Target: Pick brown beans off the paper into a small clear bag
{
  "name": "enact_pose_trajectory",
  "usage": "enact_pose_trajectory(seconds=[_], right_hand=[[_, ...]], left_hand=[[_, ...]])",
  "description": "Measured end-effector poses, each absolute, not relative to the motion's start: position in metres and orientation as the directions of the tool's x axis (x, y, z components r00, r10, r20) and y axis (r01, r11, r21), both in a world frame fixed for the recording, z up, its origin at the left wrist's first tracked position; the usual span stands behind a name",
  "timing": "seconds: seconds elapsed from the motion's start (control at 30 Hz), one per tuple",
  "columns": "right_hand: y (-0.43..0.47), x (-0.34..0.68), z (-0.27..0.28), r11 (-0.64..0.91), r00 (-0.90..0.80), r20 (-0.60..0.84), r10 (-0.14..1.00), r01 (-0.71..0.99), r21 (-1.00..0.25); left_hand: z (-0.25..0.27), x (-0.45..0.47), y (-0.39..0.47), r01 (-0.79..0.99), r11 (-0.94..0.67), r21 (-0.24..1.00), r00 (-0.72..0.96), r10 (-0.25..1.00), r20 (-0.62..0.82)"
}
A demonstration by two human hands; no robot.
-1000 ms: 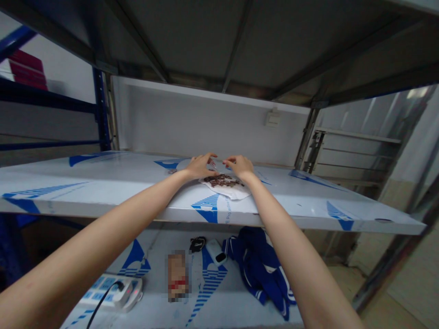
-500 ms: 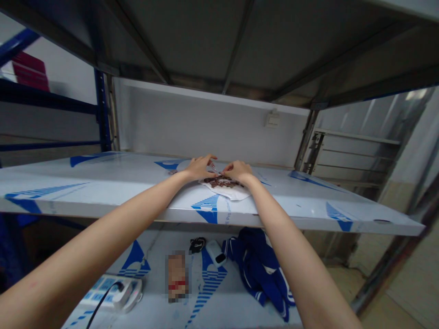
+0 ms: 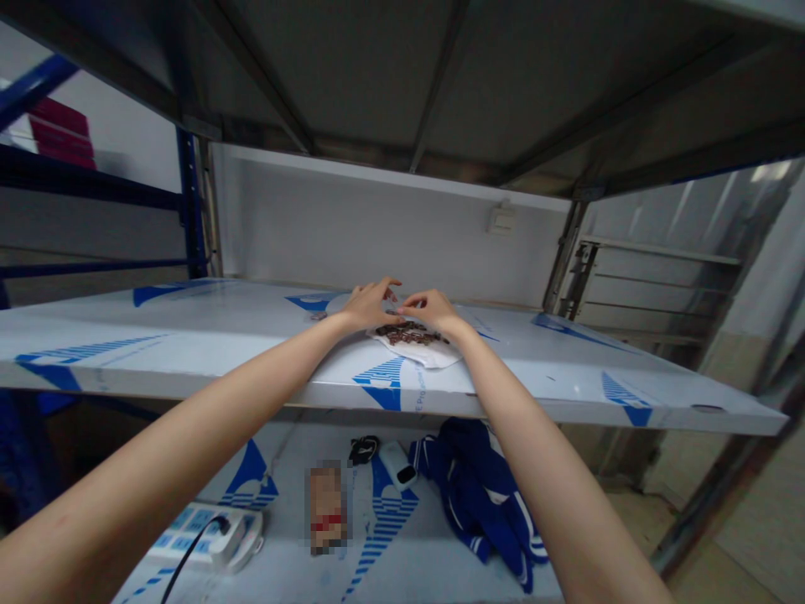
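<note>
A metal shelving rack fills the view, its middle shelf [image 3: 189,344] still wrapped in white film printed with blue marks, with the grey underside of another shelf overhead and a pale wall behind; a small switch box [image 3: 501,220] sits on that wall. Both bare arms reach forward over the shelf's front edge. Near the middle of the shelf lies a white cloth [image 3: 423,350], and on it a small heap of dark brown pieces [image 3: 408,334], too small to identify. The left hand [image 3: 368,305] rests at the heap's left edge, fingers curled with the tips drawn together; the right hand [image 3: 433,307] sits at the heap's right edge, its fingers likewise bent inward towards the left hand; the fingertips of both nearly meet above the far side of the heap, and something small may be pinched between them, though I cannot tell what. On the lower shelf [image 3: 390,545] lie a crumpled blue garment [image 3: 478,486], a white power strip [image 3: 220,537] with a black cable plugged in, a small white device [image 3: 397,463] and a black object [image 3: 363,449] just beside it; red boxes [image 3: 59,138] sit on a blue rack at the far left.
</note>
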State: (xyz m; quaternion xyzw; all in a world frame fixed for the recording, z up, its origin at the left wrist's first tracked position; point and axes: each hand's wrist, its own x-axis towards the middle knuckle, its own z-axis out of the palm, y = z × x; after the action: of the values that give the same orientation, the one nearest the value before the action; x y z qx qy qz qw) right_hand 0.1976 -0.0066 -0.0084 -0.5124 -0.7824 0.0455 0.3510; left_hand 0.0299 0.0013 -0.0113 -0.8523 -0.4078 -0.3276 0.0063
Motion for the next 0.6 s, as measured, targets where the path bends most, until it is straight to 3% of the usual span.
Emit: enact_pose_trajectory(seconds=[0.13, 0.3, 0.6], right_hand=[[-0.01, 0.197, -0.006, 0.391, -0.128, 0.541, 0.831, 0.827, -0.405], [-0.009, 0.198, -0.005, 0.456, -0.142, 0.608, 0.781, 0.795, -0.401], [-0.007, 0.198, -0.006, 0.467, -0.132, 0.584, 0.801, 0.749, -0.47]], left_hand=[[-0.011, 0.03, 0.006, 0.661, -0.673, 0.332, 0.388, 0.685, 0.617], [-0.011, 0.029, 0.016, 0.61, -0.668, 0.427, 0.241, 0.669, 0.703], [-0.008, 0.025, 0.025, 0.571, -0.687, 0.45, 0.257, 0.67, 0.696]])
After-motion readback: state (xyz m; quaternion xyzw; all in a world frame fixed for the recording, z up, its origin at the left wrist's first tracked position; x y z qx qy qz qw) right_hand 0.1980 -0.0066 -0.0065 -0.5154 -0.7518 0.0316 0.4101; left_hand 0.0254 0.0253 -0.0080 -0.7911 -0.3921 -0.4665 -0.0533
